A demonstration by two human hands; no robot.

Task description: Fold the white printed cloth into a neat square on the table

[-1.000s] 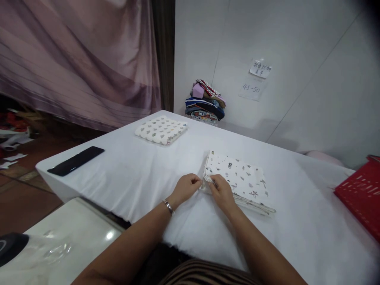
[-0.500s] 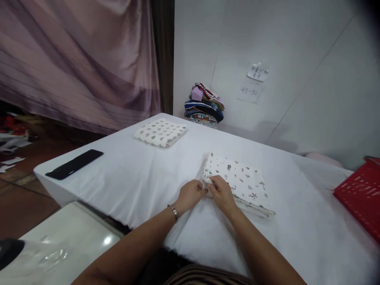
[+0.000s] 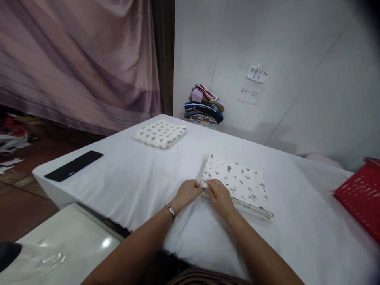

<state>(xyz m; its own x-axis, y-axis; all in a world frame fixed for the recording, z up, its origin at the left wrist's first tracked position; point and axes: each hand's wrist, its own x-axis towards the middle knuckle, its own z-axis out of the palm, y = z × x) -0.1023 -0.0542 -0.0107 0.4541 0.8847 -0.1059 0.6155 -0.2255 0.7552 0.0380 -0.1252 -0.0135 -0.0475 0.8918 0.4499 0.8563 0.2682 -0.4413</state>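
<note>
A folded white cloth (image 3: 245, 178) with small printed figures lies in front of me on the white-covered table (image 3: 127, 178). My right hand (image 3: 219, 194) pinches its near left corner between thumb and fingers. Close beside it, my left hand (image 3: 189, 193), with a bracelet on the wrist, is closed with its fingertips at the same corner. The cloth's edge seems to be between those fingertips, though they hide most of it. Farther back on the left rests a second folded white cloth (image 3: 160, 133) with grey printed shapes, untouched.
A black flat object (image 3: 74, 165) lies near the table's left edge. Stacked folded fabrics (image 3: 204, 105) stand by the wall behind. A red plastic basket (image 3: 359, 194) is at the right. A white stool-like surface (image 3: 68, 245) sits low at the left.
Both hands have shifted slightly at the corner, the right fingers closing nearer to the left fingertips. The cloth's near left corner has been drawn a little to the left.
</note>
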